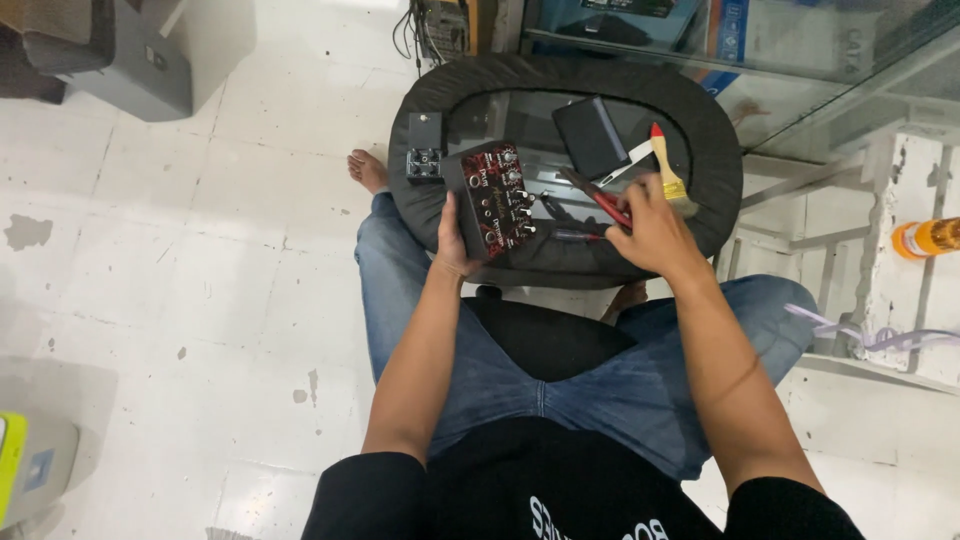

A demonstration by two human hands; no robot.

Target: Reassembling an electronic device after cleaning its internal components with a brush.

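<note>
Crowded stool top, open floor to the left

The padded round stool (420, 95) is nearly full: the left hand (455, 240) clasps the red-and-black pedal (497, 197) at its near edge, the right hand (655, 232) covers the red-handled pliers (600, 200), and behind them lie a small black box (425, 147), a black case (590, 135) and a paintbrush (668, 165), leaving only a strip of bare dark surface at the back left (perhaps wide enough for fingers, though glare makes it hard to judge). To the right, a glass cabinet (800, 60) and white frame (850, 190) close the way; to the left, white tiled floor (200, 250) lies open up to the grey case (130, 60).
</note>
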